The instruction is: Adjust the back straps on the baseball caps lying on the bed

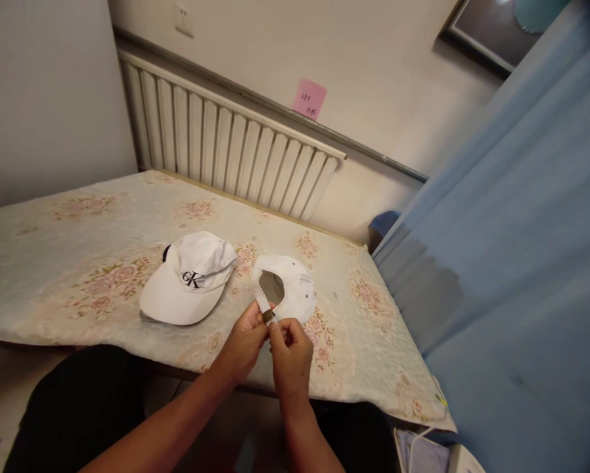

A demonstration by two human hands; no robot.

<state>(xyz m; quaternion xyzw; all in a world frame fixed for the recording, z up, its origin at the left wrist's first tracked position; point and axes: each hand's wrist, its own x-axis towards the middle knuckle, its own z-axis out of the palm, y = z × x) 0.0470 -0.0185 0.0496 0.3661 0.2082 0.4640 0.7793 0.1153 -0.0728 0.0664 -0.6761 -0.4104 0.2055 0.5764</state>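
Observation:
A white baseball cap [297, 282] is held at the front of the bed, its back opening turned toward me. My left hand [246, 338] pinches the cap's strap [263, 299] beside a small brown buckle [268, 316]. On the other side of the buckle, my right hand [292, 347] has its fingers closed on the strap end, which is mostly hidden by the fingertips. To the left lies a second white baseball cap [201, 259] with dark letters on its front, its brim pointing toward me. Neither hand touches that one.
Under the caps is a flower-patterned bed cover [122, 223]. A white radiator [226, 141] runs along the wall behind, with a pink note [309, 98] above it. Blue curtains [512, 249] hang at the right. A box or bag [426, 450] stands at lower right.

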